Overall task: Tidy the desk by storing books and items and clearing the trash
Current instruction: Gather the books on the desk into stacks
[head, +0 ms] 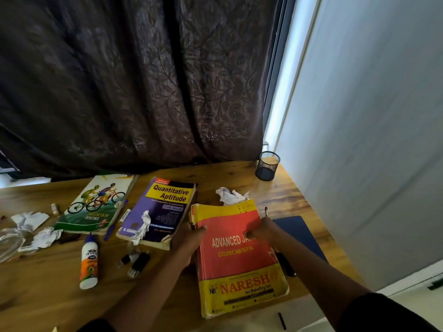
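A thick red and yellow Advanced Java book (237, 259) lies on the wooden desk (48, 291) in front of me. My left hand (189, 240) grips its left edge, and my right hand (261, 230) holds its right edge with the thumb on the cover. To the left lie a purple Quantitative Aptitude book (163, 207) with a crumpled paper (143, 226) on it, and a Mountain Biking book (96, 204). Another crumpled paper (229, 195) sits behind the red book. More paper scraps (39, 228) lie at the far left.
A black mesh pen holder (268, 165) stands at the back right corner. A glue bottle (89, 262), a blue pen (117, 220), small black items (139, 259), a dark blue notebook (299, 233) and clear plastic (9, 243) lie on the desk. Dark curtains hang behind; a wall stands on the right.
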Motion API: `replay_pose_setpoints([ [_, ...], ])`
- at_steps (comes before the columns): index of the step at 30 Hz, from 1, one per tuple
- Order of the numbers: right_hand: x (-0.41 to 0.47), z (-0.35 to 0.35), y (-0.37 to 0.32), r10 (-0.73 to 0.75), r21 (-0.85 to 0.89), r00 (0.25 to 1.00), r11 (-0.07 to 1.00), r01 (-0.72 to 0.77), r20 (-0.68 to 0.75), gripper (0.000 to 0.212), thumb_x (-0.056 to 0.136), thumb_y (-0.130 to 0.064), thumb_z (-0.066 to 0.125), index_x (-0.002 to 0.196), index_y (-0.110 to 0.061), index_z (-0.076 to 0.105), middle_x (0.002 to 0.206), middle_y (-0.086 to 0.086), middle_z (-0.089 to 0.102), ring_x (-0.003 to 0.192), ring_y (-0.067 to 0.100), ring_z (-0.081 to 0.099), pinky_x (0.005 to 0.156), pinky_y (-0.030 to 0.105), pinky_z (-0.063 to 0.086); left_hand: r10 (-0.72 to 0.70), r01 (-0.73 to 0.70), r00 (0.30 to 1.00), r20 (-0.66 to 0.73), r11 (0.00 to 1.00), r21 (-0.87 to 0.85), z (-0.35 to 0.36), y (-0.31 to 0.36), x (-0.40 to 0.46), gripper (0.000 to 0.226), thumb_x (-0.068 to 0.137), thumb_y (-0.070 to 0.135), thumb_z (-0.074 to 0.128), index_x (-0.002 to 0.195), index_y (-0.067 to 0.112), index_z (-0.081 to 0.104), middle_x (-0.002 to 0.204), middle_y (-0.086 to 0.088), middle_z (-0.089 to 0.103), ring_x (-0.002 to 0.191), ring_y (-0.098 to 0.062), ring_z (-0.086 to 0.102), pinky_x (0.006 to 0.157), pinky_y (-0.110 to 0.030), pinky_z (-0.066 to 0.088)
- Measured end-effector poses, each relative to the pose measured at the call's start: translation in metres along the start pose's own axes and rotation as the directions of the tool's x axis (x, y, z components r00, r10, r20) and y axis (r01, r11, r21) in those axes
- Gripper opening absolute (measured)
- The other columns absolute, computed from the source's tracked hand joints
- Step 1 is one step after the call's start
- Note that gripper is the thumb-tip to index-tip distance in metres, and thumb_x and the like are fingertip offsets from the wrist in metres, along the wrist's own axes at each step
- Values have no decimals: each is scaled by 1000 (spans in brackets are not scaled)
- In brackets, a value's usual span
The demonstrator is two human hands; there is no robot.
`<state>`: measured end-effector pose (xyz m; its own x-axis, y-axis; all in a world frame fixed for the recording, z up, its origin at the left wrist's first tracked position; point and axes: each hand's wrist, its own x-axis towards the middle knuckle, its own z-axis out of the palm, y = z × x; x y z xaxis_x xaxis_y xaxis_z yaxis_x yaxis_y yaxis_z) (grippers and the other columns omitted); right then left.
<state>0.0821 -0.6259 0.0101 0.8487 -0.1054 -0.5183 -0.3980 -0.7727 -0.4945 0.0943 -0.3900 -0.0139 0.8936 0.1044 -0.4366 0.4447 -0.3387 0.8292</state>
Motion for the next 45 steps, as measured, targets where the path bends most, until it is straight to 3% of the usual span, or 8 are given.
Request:
replay_pose_setpoints([
  [5,-11,-9,-7,-57,-370,997,928,35,-47,35,92,-46,67,118,-23,64,109,-3,70,89,13,61,67,25,46,333,-241,937,-106,836,493,-7,2,-7,26,90,47,70,77,31,54,79,11,63,71,-7,62,60,-26,48],
  [11,-14,-1,-20,33,-389,966,911,-136,-258,73,84,-41,77,138,-17,36,118,5,64,107,27,66,75,36,53,461,-381,885,-64,797,468,-14,-5,-14,16,89,39,74,92,30,61,81,16,64,75,-5,66,58,-20,45],
  [14,-19,3,-45,-71,-533,929,834,-145,-364,88,84,-37,75,151,-17,22,130,12,54,112,30,61,77,39,52,515,-437,854,-72,785,439,-23,-3,-17,20,89,38,74,101,29,61,81,15,66,73,-3,66,61,-22,51],
  [17,-20,11,-78,-233,-644,905,763,-56,-355,76,87,-30,69,151,-19,29,133,12,49,115,30,56,79,39,50,578,-474,811,-88,739,480,-43,4,-18,14,92,39,70,96,32,59,76,17,62,68,3,61,57,-17,44],
  [21,-18,30,-125,-349,-563,896,814,144,-276,62,85,-22,69,142,-23,45,138,8,48,125,30,53,87,41,53,658,-385,740,-140,585,714,-84,2,-3,28,88,39,73,114,29,70,109,8,68,102,-17,63,71,-31,54],
  [27,-8,81,-177,-462,-382,868,846,371,-180,39,88,-24,68,126,-20,62,122,10,68,110,34,68,84,37,58,562,-271,826,-54,479,835,-149,-18,25,32,77,23,74,108,30,75,124,5,65,118,-26,56,79,-36,57],
  [39,18,124,-233,-286,-322,946,919,227,-152,62,87,-33,75,139,-14,45,133,8,56,123,30,56,99,39,53,461,-120,885,-70,370,921,-222,-20,65,38,70,38,66,105,24,74,118,3,64,116,-30,48,90,-43,43],
  [45,31,125,-239,-150,-258,981,959,114,-125,87,79,-43,83,143,-12,33,134,11,56,126,31,55,100,40,53,481,-278,867,127,256,926,-212,-2,94,45,94,56,43,127,31,61,137,2,57,129,-28,42,102,-48,34],
])
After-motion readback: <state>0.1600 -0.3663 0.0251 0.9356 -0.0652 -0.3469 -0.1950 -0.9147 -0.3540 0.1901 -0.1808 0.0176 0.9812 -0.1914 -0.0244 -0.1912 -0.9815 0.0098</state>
